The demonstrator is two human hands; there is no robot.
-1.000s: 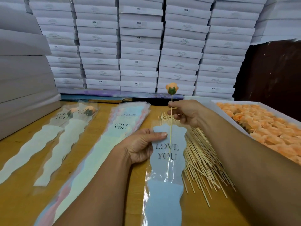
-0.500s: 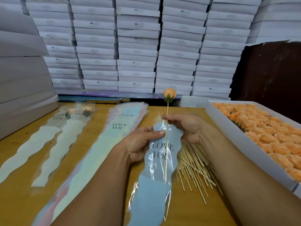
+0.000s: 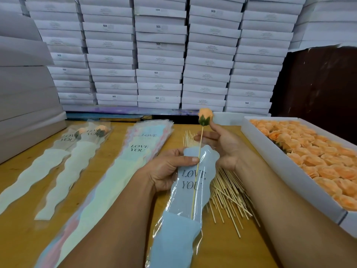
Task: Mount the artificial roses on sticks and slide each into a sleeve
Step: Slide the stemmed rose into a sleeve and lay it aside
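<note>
Beyond the hands rise stacked flat white cardboard boxes [image 3: 160, 60] in several columns, more grey-white boxes [image 3: 25, 89] piled to their left, a dark brown panel [image 3: 318, 84] to their right, all around the yellow wooden table [image 3: 23, 219].

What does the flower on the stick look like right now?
The rose is a small peach bud with a green base, mounted on a thin pale stick. It stands nearly upright, the bud above a blue sleeve marked LOVE YOU, the stick partly inside. The left hand pinches sleeve and stick; the right hand's finger touches the bud.
</note>
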